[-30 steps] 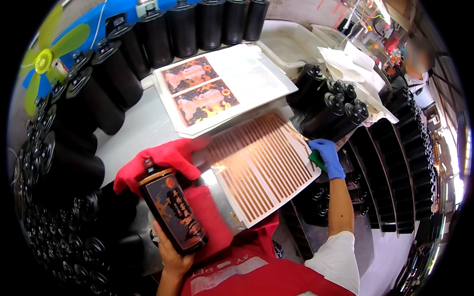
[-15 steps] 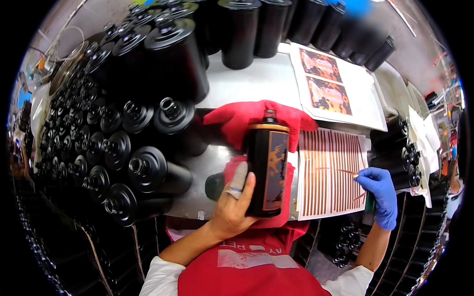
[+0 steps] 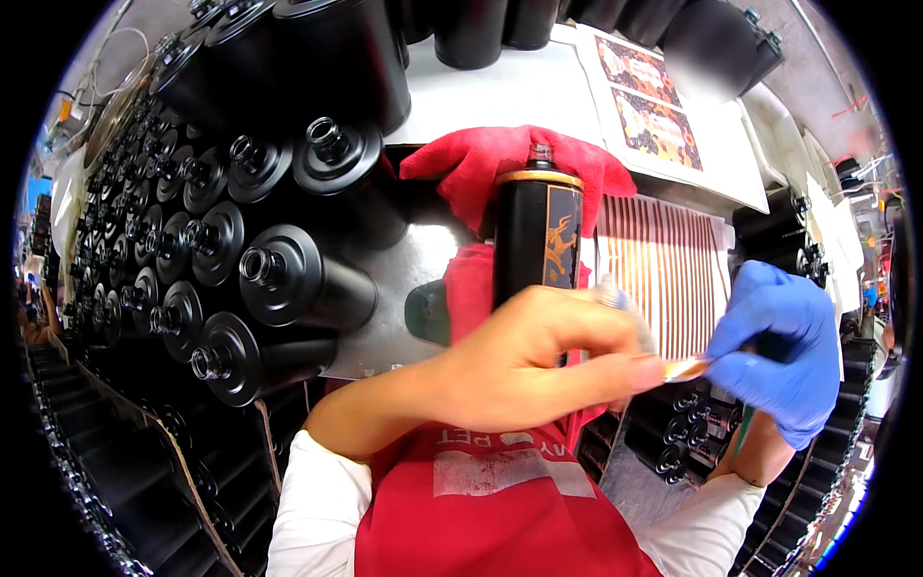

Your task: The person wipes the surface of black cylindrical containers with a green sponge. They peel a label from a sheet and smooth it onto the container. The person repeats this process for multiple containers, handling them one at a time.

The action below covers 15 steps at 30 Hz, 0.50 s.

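Observation:
My bare left hand (image 3: 538, 358) reaches across to the right, thumb and fingers pinched on one end of a short copper-coloured strip (image 3: 686, 368). A whitish wrap covers one of its fingers. The other end of the strip is pinched in my blue-gloved right hand (image 3: 781, 351). Behind my left hand, a black bottle (image 3: 534, 231) with a gold band and a gold-patterned panel lies on a red cloth (image 3: 466, 173), its clear neck pointing away. My left forearm hides the bottle's lower end. Right of it rests a white sheet of copper-coloured strips (image 3: 663, 274).
Many black bottles (image 3: 279, 274) crowd the left side, and more stand along the back (image 3: 469, 34). A printed sheet with two patterned labels (image 3: 659, 130) lies at the back right. Crates of dark bottles (image 3: 673, 433) sit below the table's near edge.
My left hand has let go of the bottle and swung right to the strip. My right hand has come off the sheet, nearer to me. The view has shifted slightly.

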Each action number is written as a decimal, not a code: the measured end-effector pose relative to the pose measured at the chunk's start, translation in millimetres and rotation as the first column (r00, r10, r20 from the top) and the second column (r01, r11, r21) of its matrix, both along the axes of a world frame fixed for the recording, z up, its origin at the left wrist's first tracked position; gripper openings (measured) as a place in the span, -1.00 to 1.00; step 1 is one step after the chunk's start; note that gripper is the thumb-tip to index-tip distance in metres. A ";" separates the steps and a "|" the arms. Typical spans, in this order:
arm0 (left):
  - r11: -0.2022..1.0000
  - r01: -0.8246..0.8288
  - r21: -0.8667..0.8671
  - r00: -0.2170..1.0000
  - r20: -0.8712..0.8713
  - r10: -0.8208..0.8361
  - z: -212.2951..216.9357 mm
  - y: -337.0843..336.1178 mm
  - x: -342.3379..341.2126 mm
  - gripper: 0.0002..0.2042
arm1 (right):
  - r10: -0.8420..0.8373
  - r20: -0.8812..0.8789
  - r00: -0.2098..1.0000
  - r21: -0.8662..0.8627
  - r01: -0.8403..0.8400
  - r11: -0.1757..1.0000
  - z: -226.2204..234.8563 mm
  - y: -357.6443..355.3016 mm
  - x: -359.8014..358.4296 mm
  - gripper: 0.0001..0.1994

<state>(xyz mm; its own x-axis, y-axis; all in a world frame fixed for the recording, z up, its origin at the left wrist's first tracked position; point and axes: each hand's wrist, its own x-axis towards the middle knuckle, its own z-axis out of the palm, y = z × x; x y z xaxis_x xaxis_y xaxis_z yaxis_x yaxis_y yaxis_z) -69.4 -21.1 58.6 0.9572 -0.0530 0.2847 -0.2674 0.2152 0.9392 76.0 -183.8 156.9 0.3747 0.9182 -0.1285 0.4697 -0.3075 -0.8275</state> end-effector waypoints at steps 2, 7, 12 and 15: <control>0.989 -0.151 -0.010 0.976 -0.163 0.147 -5.1 4.7 -16.7 -0.83 | -0.104 -0.011 0.995 0.084 0.104 0.991 -15.6 -20.4 14.5 -0.90; 0.865 -0.449 0.222 0.802 -0.326 0.500 -38.5 -1.6 -67.8 -0.97 | -0.423 -0.260 0.868 -0.092 0.413 0.906 -78.4 -68.1 19.4 -0.92; 0.743 -0.534 0.404 0.711 -0.260 0.653 -70.0 -31.0 -78.0 -0.96 | -0.495 -0.370 0.786 -0.218 0.445 0.869 -133.8 -103.1 14.9 -0.97; 0.695 -0.553 0.459 0.660 -0.267 0.702 -71.8 -41.9 -77.2 -0.88 | -0.499 -0.358 0.789 -0.250 0.434 0.865 -139.9 -99.8 11.2 -0.97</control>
